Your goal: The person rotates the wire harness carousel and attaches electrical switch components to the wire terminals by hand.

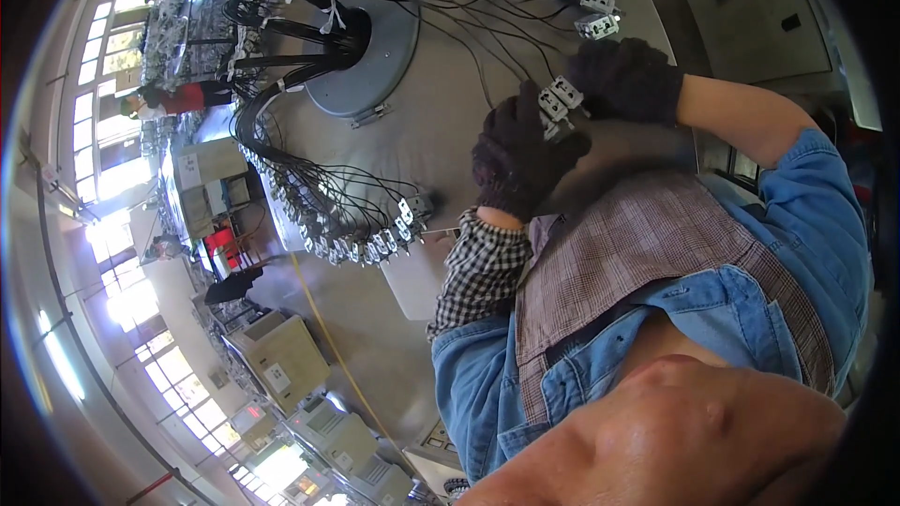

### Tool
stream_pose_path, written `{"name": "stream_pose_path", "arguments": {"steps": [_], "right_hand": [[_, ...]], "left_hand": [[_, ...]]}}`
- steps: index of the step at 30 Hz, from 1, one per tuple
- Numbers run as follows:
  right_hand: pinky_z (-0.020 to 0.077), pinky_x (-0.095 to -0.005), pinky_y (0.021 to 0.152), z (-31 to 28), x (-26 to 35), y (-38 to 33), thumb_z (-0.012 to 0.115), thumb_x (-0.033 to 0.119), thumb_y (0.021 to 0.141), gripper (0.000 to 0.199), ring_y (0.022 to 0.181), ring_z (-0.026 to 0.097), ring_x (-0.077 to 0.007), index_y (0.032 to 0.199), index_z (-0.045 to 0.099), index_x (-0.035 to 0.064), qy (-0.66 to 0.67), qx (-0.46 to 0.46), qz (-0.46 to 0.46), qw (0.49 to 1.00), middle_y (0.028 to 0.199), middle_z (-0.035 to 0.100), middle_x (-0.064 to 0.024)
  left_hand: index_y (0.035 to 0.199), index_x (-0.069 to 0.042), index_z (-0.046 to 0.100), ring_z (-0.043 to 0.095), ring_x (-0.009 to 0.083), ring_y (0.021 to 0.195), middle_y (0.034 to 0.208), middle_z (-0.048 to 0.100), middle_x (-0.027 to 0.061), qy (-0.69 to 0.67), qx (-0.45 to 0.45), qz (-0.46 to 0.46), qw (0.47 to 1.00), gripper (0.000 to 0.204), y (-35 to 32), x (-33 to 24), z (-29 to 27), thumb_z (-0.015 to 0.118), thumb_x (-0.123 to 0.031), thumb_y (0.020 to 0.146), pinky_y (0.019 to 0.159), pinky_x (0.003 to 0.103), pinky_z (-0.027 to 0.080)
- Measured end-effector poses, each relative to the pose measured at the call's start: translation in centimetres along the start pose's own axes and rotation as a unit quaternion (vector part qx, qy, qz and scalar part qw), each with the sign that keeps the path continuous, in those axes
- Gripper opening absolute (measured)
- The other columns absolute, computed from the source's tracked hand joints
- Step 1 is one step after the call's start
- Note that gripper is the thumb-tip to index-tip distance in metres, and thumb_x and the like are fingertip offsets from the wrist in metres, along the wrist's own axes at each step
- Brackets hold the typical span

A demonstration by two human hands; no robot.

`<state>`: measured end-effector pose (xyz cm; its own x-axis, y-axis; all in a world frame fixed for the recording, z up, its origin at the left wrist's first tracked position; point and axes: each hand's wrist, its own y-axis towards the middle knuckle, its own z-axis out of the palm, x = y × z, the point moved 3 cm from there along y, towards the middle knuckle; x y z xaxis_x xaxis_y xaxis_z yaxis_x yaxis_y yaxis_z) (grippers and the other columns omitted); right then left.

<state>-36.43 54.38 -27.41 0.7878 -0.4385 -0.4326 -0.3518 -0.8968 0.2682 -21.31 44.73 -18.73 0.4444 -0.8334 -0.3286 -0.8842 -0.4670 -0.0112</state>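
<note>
Dark, near-black gloves cover the left hand and the right hand. The connectors between them are white; the wires are black, bound with white ties. The round plate is plain blue-grey, the table a duller grey-brown. The sleeve cover is black-and-white check, the apron brownish-red plaid, the shirt denim blue. A yellow line crosses the grey floor.

Bright windows, beige cabinet, yellow floor line

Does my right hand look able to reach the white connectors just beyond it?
Likely yes: the right hand is close beside the white connectors, and nothing visible blocks the way.
</note>
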Motion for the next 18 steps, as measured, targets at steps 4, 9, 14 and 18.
{"name": "stream_pose_path", "arguments": {"steps": [4,9,14,18], "right_hand": [[0.0508,-0.0404,0.101,-1.6,-3.5,3.0,0.079,0.037,0.076,0.078,0.112,0.065,-0.0338,0.141,0.047,0.005,0.567,0.26,-0.168,0.763,0.121,0.063,-0.0172],[0.0532,-0.041,0.094,-0.5,-3.1,1.7,0.073,0.041,0.083,0.072,0.11,0.065,-0.0321,0.143,0.046,0.0104,0.59,0.114,-0.271,0.752,0.128,0.059,-0.0146],[0.0532,-0.0435,0.093,-3.0,-3.7,2.6,0.072,0.042,0.084,0.076,0.109,0.064,-0.0345,0.146,0.041,0.0083,0.524,0.229,-0.192,0.797,0.126,0.057,-0.017],[0.0531,-0.0437,0.095,-2.2,-0.9,2.0,0.076,0.041,0.084,0.076,0.106,0.064,-0.0389,0.142,0.043,0.0041,0.509,0.242,-0.199,0.802,0.134,0.052,-0.0177]], "left_hand": [[0.135,-0.011,0.052,0.066,0.0393,0.094,0.107,0.066,0.0172,0.022,0.009,-0.015,1.0,0.081,0.7,-0.4,1.4,0.084,-0.049,0.071,0.074,0.05,0.055],[0.125,-0.015,0.059,0.067,0.0394,0.094,0.104,0.066,0.017,-0.005,0.0,-0.017,1.0,0.068,-0.4,0.9,0.8,0.083,-0.051,0.072,0.074,0.051,0.055],[0.125,-0.016,0.058,0.068,0.0399,0.096,0.105,0.068,0.0186,-0.01,-0.001,0.009,1.0,0.067,-0.2,1.7,0.9,0.082,-0.052,0.073,0.075,0.052,0.056],[0.136,-0.016,0.053,0.069,0.0409,0.098,0.108,0.069,0.0207,0.019,0.046,-0.023,0.999,0.074,0.1,0.5,-0.1,0.08,-0.052,0.077,0.075,0.051,0.057]]}}
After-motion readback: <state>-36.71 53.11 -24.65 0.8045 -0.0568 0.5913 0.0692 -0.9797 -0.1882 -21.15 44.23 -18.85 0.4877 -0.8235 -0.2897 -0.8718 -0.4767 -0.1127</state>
